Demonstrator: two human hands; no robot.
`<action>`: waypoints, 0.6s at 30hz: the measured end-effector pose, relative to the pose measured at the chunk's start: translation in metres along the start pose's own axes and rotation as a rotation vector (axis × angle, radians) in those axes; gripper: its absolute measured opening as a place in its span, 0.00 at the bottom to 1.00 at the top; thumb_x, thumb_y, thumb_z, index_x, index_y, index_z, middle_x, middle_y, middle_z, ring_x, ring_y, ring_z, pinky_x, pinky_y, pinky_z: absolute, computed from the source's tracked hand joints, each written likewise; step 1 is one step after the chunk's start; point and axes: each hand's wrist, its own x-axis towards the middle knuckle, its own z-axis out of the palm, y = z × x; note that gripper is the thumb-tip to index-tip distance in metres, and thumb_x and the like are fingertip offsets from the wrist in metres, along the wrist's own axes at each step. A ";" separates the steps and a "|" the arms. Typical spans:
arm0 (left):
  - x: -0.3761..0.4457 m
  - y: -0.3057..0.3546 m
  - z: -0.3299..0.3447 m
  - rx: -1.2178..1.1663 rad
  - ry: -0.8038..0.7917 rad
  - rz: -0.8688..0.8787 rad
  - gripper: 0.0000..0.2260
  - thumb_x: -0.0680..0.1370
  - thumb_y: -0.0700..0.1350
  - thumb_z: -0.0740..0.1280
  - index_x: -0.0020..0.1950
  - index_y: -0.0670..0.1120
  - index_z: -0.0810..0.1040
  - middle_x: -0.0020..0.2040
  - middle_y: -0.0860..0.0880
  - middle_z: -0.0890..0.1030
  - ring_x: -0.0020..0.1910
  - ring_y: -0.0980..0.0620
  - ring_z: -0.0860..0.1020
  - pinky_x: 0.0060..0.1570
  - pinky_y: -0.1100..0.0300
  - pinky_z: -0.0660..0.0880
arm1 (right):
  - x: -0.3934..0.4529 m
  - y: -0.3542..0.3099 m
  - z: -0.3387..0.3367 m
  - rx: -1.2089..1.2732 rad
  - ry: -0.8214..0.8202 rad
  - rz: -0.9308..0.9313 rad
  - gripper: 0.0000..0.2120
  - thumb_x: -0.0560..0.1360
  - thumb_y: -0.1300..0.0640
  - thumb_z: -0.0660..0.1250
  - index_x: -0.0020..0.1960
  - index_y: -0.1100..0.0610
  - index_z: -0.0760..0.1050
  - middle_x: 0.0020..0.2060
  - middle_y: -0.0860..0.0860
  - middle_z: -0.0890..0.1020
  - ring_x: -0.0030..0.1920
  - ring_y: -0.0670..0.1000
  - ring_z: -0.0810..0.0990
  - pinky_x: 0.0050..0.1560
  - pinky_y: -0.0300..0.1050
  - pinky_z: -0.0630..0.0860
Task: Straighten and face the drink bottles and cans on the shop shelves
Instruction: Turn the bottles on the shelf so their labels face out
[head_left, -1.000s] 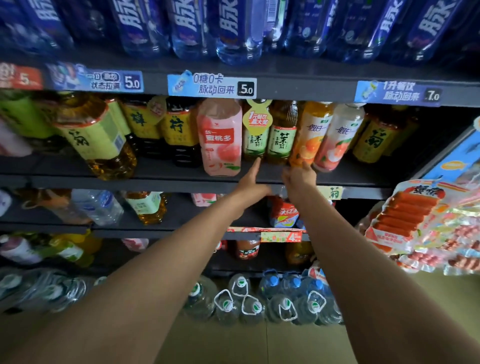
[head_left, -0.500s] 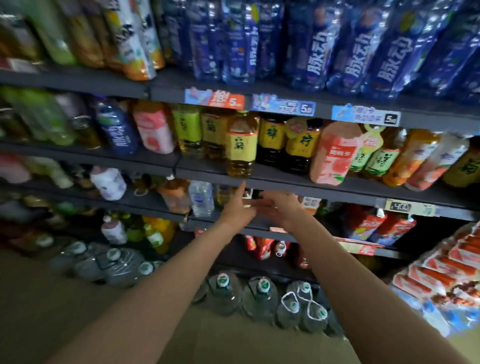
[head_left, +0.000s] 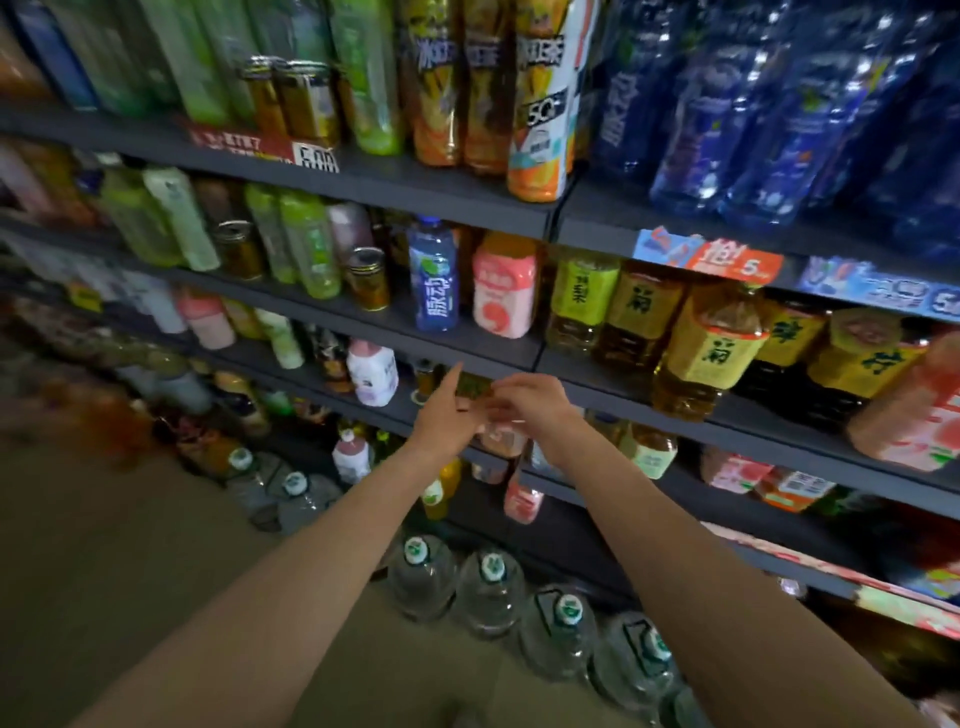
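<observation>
My left hand (head_left: 448, 415) is held out before the middle shelf's edge (head_left: 498, 358) with straight fingers, touching nothing. Just to its right, my right hand (head_left: 530, 408) has loosely bent fingers, and I see nothing in it. Above the hands on that shelf stand a blue bottle (head_left: 434, 280) and a pink drink bottle (head_left: 503, 291). Right of them are yellow-labelled tea bottles, and one big tea bottle (head_left: 711, 353) leans forward at the shelf front. Behind the hands, blurred, is a pinkish bottle (head_left: 501, 439) on the lower shelf.
Gold cans (head_left: 369, 278) and green bottles (head_left: 309, 244) fill the shelf to the left. A white and pink bottle (head_left: 371, 371) stands one shelf lower. Several large water jugs (head_left: 488, 587) sit on the floor below the shelves. Blue bottles (head_left: 769, 104) crowd the top right shelf.
The view has swung left along the shelves. Both hands have left the pink peach bottle and small tea bottles, dropped lower and come close together in front of the shelf edge.
</observation>
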 end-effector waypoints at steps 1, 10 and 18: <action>0.011 -0.001 -0.007 -0.006 0.006 -0.001 0.31 0.78 0.38 0.61 0.77 0.51 0.51 0.55 0.45 0.78 0.58 0.42 0.77 0.57 0.50 0.72 | 0.011 -0.003 0.004 -0.017 -0.016 0.001 0.07 0.75 0.70 0.62 0.42 0.62 0.75 0.23 0.53 0.77 0.19 0.45 0.75 0.25 0.36 0.72; 0.110 0.006 -0.065 -0.040 -0.014 -0.003 0.31 0.78 0.32 0.59 0.76 0.52 0.54 0.54 0.45 0.75 0.58 0.42 0.76 0.61 0.47 0.72 | 0.124 -0.039 0.039 -0.222 0.519 -0.239 0.25 0.72 0.58 0.71 0.66 0.62 0.67 0.62 0.58 0.74 0.61 0.58 0.74 0.60 0.48 0.71; 0.154 -0.009 -0.089 0.058 -0.147 0.033 0.31 0.77 0.34 0.59 0.76 0.54 0.54 0.62 0.43 0.75 0.59 0.43 0.76 0.61 0.46 0.72 | 0.181 -0.062 0.040 -0.384 0.645 -0.343 0.46 0.66 0.59 0.76 0.74 0.62 0.51 0.72 0.57 0.62 0.71 0.57 0.63 0.69 0.45 0.60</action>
